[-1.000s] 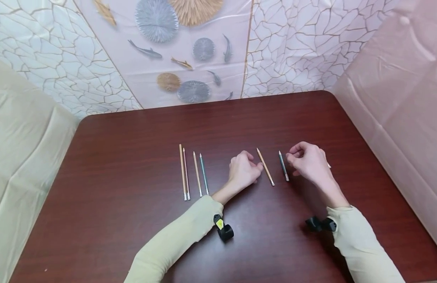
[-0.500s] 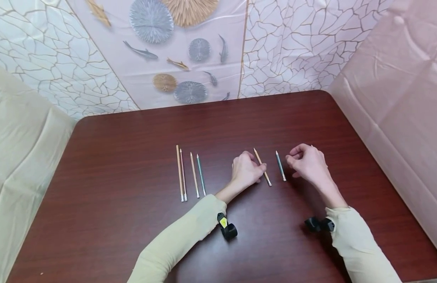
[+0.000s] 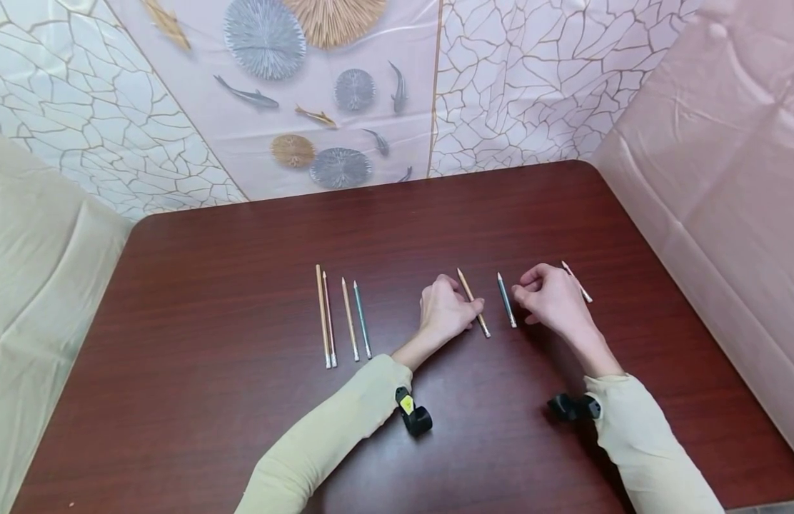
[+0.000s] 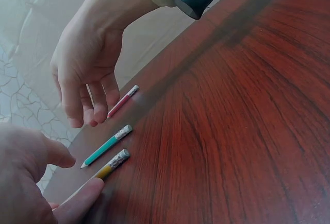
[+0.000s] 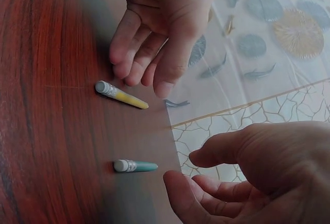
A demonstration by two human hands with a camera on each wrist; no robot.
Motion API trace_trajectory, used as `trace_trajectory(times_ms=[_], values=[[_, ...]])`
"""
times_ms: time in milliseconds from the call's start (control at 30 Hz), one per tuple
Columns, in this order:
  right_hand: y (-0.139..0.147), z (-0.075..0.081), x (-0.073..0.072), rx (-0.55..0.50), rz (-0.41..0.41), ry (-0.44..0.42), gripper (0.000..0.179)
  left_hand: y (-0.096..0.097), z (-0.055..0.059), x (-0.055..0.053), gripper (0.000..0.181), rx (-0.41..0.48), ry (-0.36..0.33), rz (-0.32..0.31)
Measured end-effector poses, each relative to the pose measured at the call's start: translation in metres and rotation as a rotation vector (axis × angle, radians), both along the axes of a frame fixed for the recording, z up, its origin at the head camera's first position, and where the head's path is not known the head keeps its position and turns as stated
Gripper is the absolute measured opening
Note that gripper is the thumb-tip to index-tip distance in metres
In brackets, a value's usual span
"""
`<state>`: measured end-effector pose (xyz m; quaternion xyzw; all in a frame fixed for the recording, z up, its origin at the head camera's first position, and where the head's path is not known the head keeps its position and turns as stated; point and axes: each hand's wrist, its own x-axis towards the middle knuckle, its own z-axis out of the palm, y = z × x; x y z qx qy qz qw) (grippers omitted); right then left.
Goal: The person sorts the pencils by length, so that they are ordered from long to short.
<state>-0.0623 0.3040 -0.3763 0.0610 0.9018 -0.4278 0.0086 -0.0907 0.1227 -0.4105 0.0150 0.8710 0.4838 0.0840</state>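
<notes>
In the head view my left hand (image 3: 443, 308) is over a yellow pencil (image 3: 464, 283), its thumb overlapping the shaft. Seen from the left wrist, that thumb (image 4: 82, 198) crosses the yellow pencil near its eraser end, and the index finger stands apart from it. My right hand (image 3: 554, 296), fingers loosely bent and holding nothing, hovers just right of a short teal pencil (image 3: 506, 301). Beyond that hand lies a short red pencil (image 3: 578, 283); its eraser end shows in the left wrist view. All three pencils point away from me.
Left of my hands lie a long yellow pencil (image 3: 323, 318), a dark red pencil (image 3: 329, 321), a tan pencil (image 3: 349, 318) and a teal pencil (image 3: 362, 319), roughly parallel. The dark table (image 3: 210, 428) meets draped cloth walls (image 3: 712, 178) at its back and sides.
My left hand has shifted right, from beside the yellow pencil to over it. The right hand has moved slightly, and the red pencil behind it now shows. The head view has turned a little.
</notes>
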Motion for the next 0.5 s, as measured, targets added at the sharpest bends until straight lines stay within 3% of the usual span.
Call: trace_trajectory(times_ms=[500], values=[[-0.0015, -0.007, -0.0033, 0.007, -0.005, -0.074, 0.026, 0.0039, -0.0064, -0.0038, 0.045, -0.095, 0.097, -0.002]])
